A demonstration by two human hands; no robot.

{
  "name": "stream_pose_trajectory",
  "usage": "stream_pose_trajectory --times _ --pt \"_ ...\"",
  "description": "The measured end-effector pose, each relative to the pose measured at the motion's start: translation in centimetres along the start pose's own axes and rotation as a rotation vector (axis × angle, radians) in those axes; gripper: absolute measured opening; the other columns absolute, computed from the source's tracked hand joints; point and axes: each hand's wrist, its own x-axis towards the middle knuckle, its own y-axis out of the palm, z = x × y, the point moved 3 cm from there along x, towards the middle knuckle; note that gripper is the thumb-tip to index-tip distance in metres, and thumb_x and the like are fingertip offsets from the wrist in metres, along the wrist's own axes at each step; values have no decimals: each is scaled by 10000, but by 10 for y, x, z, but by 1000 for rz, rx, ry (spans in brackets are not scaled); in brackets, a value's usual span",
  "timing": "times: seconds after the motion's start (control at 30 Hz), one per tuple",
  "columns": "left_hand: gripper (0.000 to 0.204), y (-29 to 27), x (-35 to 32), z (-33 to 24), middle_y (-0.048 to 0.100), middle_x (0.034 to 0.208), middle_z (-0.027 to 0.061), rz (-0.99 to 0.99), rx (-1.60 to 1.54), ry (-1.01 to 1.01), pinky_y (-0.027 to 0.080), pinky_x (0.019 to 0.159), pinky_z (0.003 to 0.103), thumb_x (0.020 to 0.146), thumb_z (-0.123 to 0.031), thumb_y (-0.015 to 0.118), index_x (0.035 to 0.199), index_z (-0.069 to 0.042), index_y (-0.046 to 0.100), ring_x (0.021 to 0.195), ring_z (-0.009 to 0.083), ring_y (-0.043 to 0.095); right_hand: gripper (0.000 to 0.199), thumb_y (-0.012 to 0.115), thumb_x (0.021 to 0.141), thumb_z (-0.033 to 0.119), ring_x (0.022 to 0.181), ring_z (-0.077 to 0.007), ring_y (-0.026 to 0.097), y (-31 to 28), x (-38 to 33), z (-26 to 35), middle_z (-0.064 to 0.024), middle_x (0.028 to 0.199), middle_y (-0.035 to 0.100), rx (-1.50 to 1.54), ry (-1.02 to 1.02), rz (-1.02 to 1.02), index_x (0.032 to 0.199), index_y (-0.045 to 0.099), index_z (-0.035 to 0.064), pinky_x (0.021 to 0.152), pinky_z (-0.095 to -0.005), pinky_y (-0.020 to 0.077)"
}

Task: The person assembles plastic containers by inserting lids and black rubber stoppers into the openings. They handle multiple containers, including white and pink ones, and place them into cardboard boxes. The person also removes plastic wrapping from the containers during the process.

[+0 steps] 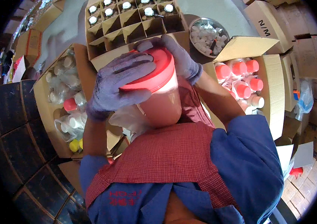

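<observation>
A large, see-through plastic jar [163, 108] with a wide red lid [158, 73] is held close to my red checked apron, tilted a little. My left hand [119, 78], in a grey glove, lies over the near-left part of the lid, its thumb side down along the rim. At the lid's far right edge, my gloved right hand [181, 56] curls its fingers round the rim. The lid sits on the jar, and both hands are closed on it. Crumpled clear plastic [128, 118] hangs beside the jar's lower left; the jar's contents are hard to make out.
Ahead stands a divided carton [115, 35] with several white-capped bottles. A metal bowl [222, 28] of whitish caps is right of it. Open cartons flank me: red-capped bottles [241, 89] at right, mixed wrapped bottles [67, 80] at left. Dark cartons [9, 123] are stacked far left.
</observation>
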Motion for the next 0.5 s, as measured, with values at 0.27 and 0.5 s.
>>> stream_pose_trajectory --times 0.27,0.5 --pt "438 17 10 -17 661 1060 142 -58 226 -86 483 923 440 727 -317 751 1093 -86 679 1018 347 626 579 269 1029 380 1096 -236 570 -1 16 -9 -177 1161 621 347 29 204 1135 587 -92 1020 -336 399" --pt "550 -7 -56 58 529 1314 151 -275 300 -74 224 1123 478 857 -424 539 1288 -82 548 1294 378 403 607 198 1019 422 1082 -212 574 -25 -23 47 -150 1096 628 -21 -172 -127 1130 570 -43 986 -367 438"
